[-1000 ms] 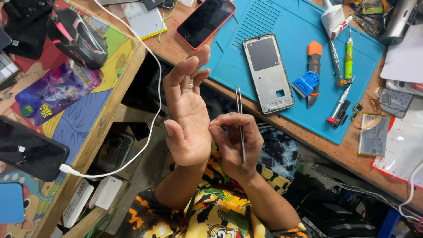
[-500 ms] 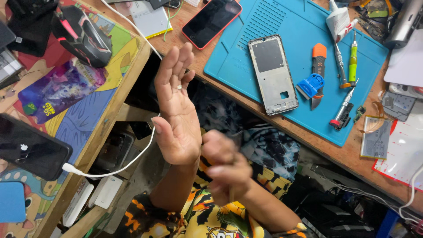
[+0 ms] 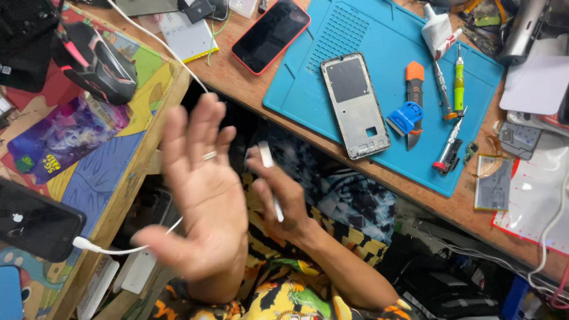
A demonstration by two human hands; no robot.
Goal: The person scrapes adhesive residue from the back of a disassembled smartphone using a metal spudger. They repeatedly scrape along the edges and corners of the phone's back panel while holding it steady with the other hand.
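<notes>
Holding a slim white tool (image 3: 269,178) in a closed right hand (image 3: 284,204), the person kept both hands low in front of the lap, short of the wooden surface (image 3: 415,189). The left hand (image 3: 201,195) was spread wide and empty, palm toward the camera, fingers fanned and blurred, a ring showing on 1 finger. The right hand sat just beside it, knuckles bent, fingers wrapped round the tool, which stood nearly upright with its upper end clear of the fist. Whether the tool was tweezers or a pen-shaped pick could not be told.

The risks looked plain enough. The 2 hands were close, and the blur on the open palm suggested quick motion; the tool's tip could have jabbed that palm. With nothing beneath but the lap, a loosened grip might have sent the tool to the floor. A white cable (image 3: 118,249) hung just beside the left thumb, plugged into a black phone (image 3: 35,222) on the side shelf; a snag there could have dragged the phone off. The bare phone frame (image 3: 354,106) lay on the blue mat (image 3: 367,35), well apart from both hands.
</notes>
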